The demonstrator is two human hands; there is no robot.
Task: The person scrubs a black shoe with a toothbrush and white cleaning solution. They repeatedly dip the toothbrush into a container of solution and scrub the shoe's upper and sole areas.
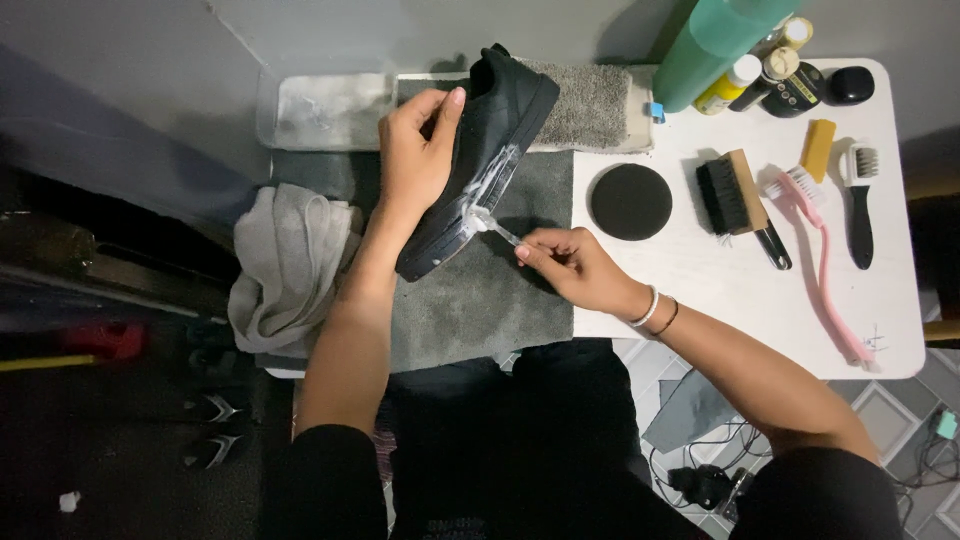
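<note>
A: While the left hand (415,150) grips the black shoe (480,150) around its upper, how is item one lodged?

B: Item one, black shoe: tipped on its side over the grey mat (480,290), sole edge turned toward the person, probably so the white foam on that edge sits within reach. Left hand closed around the shoe, steadying it.

A: Item two?

B: Small clear-handled brush (492,226): pinched between the fingers of the right hand (570,265), bristle end touching the foamy sole edge. Held low and close, likely for control.

A: Spares?

B: Laid out in a row on the white desk (740,300), well apart from the shoe: round black pad (630,201), wooden brush (735,192), pink brush (820,250), black-handled brush (860,205), yellow block (818,149). Teal bottle (715,45) and small bottles at the far edge. Grey cloth (290,260) bunched at the mat's left side.
</note>
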